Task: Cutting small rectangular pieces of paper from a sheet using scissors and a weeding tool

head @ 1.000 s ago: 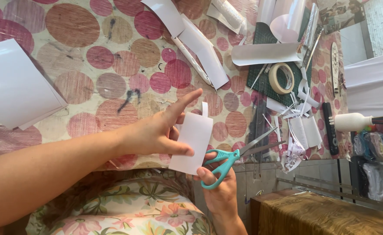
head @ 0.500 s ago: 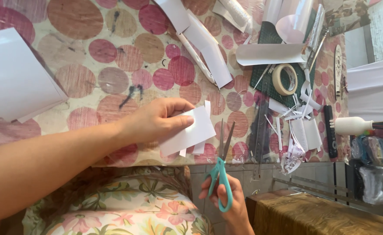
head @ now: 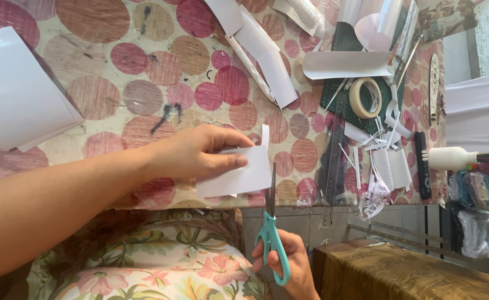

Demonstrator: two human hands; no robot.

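1. Spreading across most of the view, the surface (head: 116, 83) wears a cloth of pink and brown circles.
2. White sheets (head: 16, 94) lie stacked at its left edge, well apart from both hands.
3. Reaching in from the left, the forearm runs level to the left hand (head: 197, 153), which is closed on a white paper piece (head: 244, 175): thumb pressed flat on top, fingers curled beneath.
4. That paper piece is held at the surface's near edge, a narrow strip standing up at its right side.
5. Coming up from below, the right hand (head: 291, 264) grips teal-handled scissors (head: 270, 222), fingers through the loops, blades pointing straight up and nearly closed against the paper's right edge.
6. Farther right sit a masking tape roll (head: 365, 97) on a green cutting mat (head: 344, 44), and a heap of white paper offcuts (head: 383, 155).
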